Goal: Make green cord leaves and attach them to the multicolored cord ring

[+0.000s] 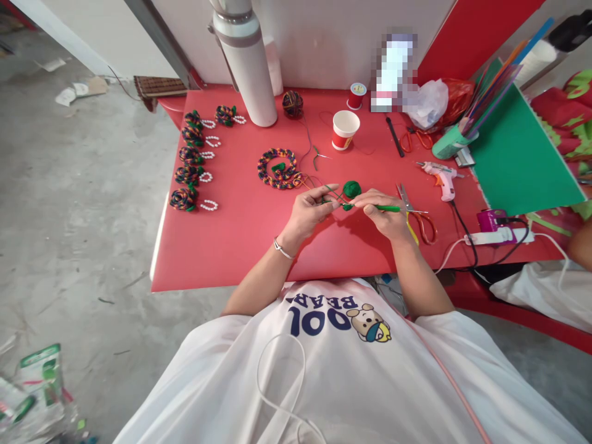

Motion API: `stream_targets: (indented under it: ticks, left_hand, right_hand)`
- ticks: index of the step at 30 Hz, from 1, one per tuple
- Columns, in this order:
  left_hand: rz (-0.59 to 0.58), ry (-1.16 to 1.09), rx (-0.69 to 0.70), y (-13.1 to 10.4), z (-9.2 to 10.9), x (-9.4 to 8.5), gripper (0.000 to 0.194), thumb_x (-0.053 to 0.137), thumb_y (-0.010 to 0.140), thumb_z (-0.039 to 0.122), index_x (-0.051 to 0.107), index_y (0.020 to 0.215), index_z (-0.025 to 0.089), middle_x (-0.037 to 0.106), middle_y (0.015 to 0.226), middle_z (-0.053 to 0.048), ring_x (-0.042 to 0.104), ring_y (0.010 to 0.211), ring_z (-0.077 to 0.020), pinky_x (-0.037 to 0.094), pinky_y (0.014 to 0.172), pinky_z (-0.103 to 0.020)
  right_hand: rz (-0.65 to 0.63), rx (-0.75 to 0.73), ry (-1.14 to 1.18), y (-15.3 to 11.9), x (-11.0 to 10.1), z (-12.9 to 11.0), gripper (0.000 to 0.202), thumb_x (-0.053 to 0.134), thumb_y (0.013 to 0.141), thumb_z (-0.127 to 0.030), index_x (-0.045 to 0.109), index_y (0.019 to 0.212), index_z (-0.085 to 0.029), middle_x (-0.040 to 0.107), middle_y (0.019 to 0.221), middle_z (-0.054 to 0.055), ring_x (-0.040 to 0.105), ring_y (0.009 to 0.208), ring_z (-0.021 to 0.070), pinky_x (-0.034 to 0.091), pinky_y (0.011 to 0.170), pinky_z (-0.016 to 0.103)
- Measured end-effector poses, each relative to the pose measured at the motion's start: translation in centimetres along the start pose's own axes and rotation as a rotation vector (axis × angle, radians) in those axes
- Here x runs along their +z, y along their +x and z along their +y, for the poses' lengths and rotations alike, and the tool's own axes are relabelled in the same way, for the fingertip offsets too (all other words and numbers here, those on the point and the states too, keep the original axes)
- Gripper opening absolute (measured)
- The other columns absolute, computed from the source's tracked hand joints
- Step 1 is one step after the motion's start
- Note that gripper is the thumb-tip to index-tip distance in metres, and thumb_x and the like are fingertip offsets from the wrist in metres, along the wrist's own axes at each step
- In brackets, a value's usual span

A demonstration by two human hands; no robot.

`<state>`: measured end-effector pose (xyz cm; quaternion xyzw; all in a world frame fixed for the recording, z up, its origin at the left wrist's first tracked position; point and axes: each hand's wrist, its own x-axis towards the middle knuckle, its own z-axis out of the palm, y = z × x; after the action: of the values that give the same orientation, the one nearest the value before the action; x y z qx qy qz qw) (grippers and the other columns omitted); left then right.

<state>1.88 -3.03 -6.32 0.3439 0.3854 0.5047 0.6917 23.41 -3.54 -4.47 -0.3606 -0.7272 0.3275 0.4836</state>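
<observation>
Left hand (311, 211) has a small green yarn piece (347, 207) pinched at the fingertips, green strand by its forefinger. Right hand (383, 213) pinches a green-handled hook (388, 208), working end at that piece. So the piece sits between both hands, over the middle of the tabletop (222, 259), a bit toward the near edge. Exact stitch too small for me to read.

Risks, left to right, my judgement: loose strands by the braided ring (264, 174) could tangle with the green strand if the left hand drags. Hook could pop out of its loop if tension drops. Green yarn ball (352, 188) could roll if tugged. Large scissors (406, 200) lie just beside the right hand; a wide sweep could knock them.

Counts, left to right: six yarn rosettes (184, 199) and six bead loops (209, 205) along the left edge, one white flask (250, 74) at the far edge, one multicolour yarn ball (293, 104), one braided ring, one paper cup (345, 131), one green ball, one large scissors, one pink glue gun (443, 177) toward the right edge.
</observation>
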Motion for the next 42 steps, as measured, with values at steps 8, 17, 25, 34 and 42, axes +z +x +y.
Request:
stream_targets:
  ticks: [8, 17, 25, 34, 42]
  left_hand:
    - [-0.002, -0.009, 0.004, 0.0, 0.0, 0.1, 0.058, 0.097, 0.059, 0.028, 0.082, 0.114, 0.014, 0.070, 0.073, 0.000, 0.044, 0.049, -0.0040, 0.023, 0.046, -0.023]
    - [-0.002, -0.013, 0.008, 0.0, -0.1, 0.1, 0.058, 0.098, 0.058, 0.028, 0.082, 0.113, 0.015, 0.070, 0.075, -0.001, 0.044, 0.049, -0.0042, 0.023, 0.045, -0.023]
    - [0.017, -0.006, 0.000, -0.1, 0.0, 0.2, 0.058, 0.097, 0.059, 0.028, 0.082, 0.114, 0.015, 0.071, 0.076, -0.002, 0.047, 0.051, -0.0048, 0.023, 0.046, -0.022]
    - [0.000, -0.013, 0.020, -0.1, -0.1, 0.1, 0.060, 0.097, 0.059, 0.028, 0.081, 0.115, 0.013, 0.070, 0.073, -0.001, 0.047, 0.050, -0.0049, 0.024, 0.045, -0.022]
    - [0.000, -0.084, -0.041, -0.2, 0.1, 0.5, 0.060, 0.098, 0.056, 0.025, 0.081, 0.113, 0.017, 0.072, 0.074, 0.001, 0.042, 0.048, -0.0032, 0.023, 0.046, -0.022]
  right_hand:
    - [0.004, -0.006, -0.007, 0.0, 0.0, -0.1, 0.024, 0.071, 0.098, -0.051, 0.084, 0.092, -0.032, 0.087, 0.096, 0.001, 0.081, 0.095, 0.0219, 0.060, 0.093, 0.044]
    - [0.022, -0.048, 0.027, 0.0, 0.1, -0.3, 0.020, 0.074, 0.097, -0.050, 0.085, 0.092, -0.033, 0.087, 0.095, 0.001, 0.081, 0.094, 0.0228, 0.060, 0.088, 0.044]
    - [0.011, -0.067, -0.029, 0.0, 0.2, -0.6, 0.017, 0.073, 0.098, -0.045, 0.084, 0.092, -0.033, 0.087, 0.096, 0.000, 0.081, 0.090, 0.0212, 0.060, 0.088, 0.042]
    - [-0.021, -0.105, -0.108, 0.1, 0.1, -0.9, 0.017, 0.072, 0.099, -0.044, 0.084, 0.095, -0.032, 0.087, 0.099, 0.001, 0.080, 0.092, 0.0209, 0.060, 0.087, 0.042]
    - [0.030, -0.204, -0.408, -1.5, 1.7, -0.2, 0.014, 0.077, 0.094, -0.046, 0.083, 0.106, -0.039, 0.083, 0.109, 0.001, 0.071, 0.096, 0.0222, 0.057, 0.090, 0.042]
